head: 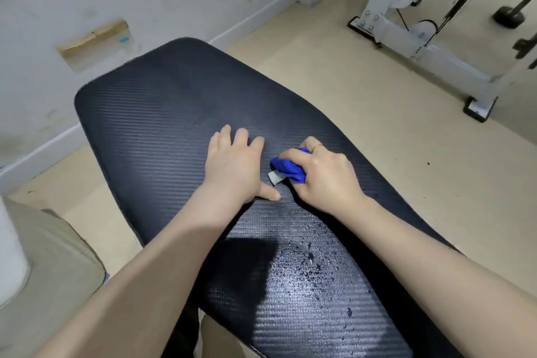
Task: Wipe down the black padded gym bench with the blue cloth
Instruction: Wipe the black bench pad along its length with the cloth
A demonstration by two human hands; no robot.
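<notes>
The black padded bench point(162, 113) fills the middle of the view, its ribbed surface running from the near right to the far left. My right hand point(322, 174) grips a bunched blue cloth point(286, 167) with a small white label, held down on the pad near its centre. My left hand point(235, 166) lies flat on the pad just left of the cloth, fingers straight and thumb spread out. Water droplets point(308, 264) bead on the near part of the pad.
A white wall and skirting board point(43, 151) run along the left. A white gym machine frame point(412, 38) with cables stands on the beige floor at the far right. Beige fabric point(49, 264) shows at the lower left.
</notes>
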